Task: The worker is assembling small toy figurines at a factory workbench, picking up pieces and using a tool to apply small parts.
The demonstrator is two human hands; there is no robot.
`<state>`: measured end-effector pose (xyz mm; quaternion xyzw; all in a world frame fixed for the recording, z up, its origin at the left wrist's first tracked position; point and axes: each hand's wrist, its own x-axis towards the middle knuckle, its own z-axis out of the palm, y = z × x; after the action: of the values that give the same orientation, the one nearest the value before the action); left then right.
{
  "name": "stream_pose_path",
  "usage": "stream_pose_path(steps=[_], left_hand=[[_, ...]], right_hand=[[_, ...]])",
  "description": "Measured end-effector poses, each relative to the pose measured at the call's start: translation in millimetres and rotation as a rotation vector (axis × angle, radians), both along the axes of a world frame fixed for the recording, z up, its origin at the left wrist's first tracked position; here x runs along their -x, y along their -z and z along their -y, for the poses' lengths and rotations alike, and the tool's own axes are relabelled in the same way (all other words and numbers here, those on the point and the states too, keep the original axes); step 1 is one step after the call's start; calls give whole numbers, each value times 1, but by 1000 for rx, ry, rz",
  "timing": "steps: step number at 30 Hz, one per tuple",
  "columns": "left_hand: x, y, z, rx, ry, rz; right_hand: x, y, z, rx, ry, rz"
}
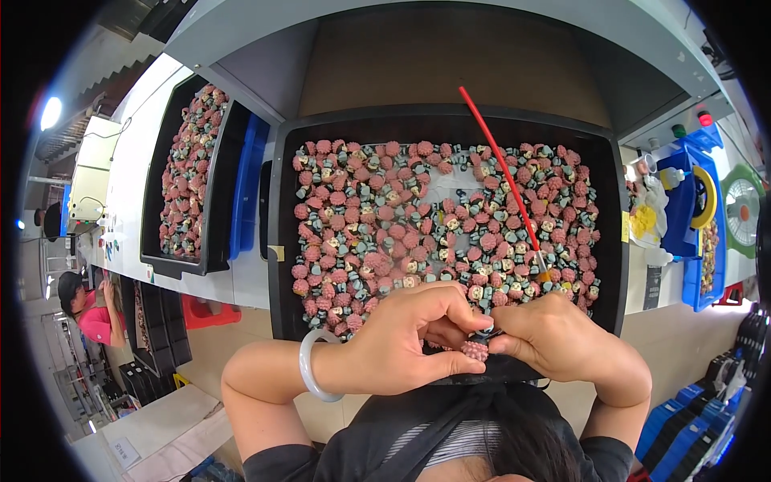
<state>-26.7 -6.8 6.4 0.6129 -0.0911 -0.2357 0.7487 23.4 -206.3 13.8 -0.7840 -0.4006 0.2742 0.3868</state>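
A small figurine (pixel 475 350) with a bumpy pink top and a dark part is held between both hands, over the near edge of the tray. My left hand (pixel 414 333), wearing a pale bangle (pixel 312 365) on its wrist, grips it between thumb and fingers. From the other side, the curled fingers and thumb of my right hand (pixel 550 333) pinch the same piece; part of it is hidden. Below lies a black tray (pixel 285 193) with many similar pink and grey-green figurines (pixel 353 217). A red-handled brush (pixel 506 173) slants across them, bristles close to my right knuckles.
On the left, a second black tray (pixel 152 201) of figurines stands beside a blue bin (pixel 249 189). At right are a blue basket (pixel 695 273), a yellow tape roll (pixel 704 197) and a green fan (pixel 740 210). Grey shelf walls enclose the back. A person in pink (pixel 96 317) sits far left.
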Motion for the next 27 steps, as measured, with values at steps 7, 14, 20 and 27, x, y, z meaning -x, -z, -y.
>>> stream_pose_path(steps=[7, 14, 20, 27], left_hand=[[2, 2, -1, 84, -21, -35], [2, 5, -1, 82, -17, -13], [4, 8, 1, 169, -50, -44], [4, 7, 1, 242, -18, -95]], right_hand=[[6, 0, 0, -70, 93, 75], [8, 2, -1, -58, 105, 142], [6, 4, 0, -75, 85, 119], [2, 2, 1, -75, 23, -12]])
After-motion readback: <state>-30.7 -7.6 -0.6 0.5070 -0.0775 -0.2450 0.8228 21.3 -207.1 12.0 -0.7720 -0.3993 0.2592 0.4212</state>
